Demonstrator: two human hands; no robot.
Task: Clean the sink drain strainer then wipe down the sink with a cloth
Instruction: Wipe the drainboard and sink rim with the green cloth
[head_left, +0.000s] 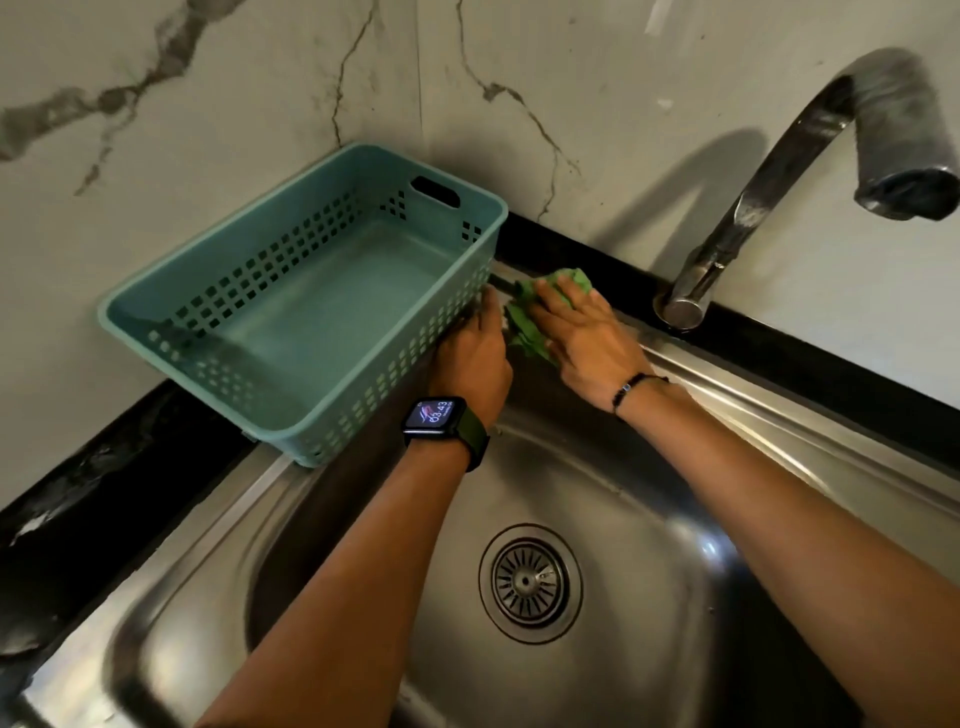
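Note:
A green cloth (525, 325) lies on the back rim of the steel sink (753, 410), at its far left corner. My right hand (584, 340) presses flat on the cloth with straight fingers. My left hand (475, 358), with a watch on the wrist, rests against the side of the teal basket (291, 312), its fingers on the basket's wall beside the cloth. The round drain strainer (530, 582) sits in the drain at the bottom of the basin, below both forearms.
The teal plastic basket stands tilted on the sink's left rim, against the marble wall. A curved metal faucet (769, 192) rises at the back right, its spout wrapped in grey. A black counter edge (78, 499) borders the sink.

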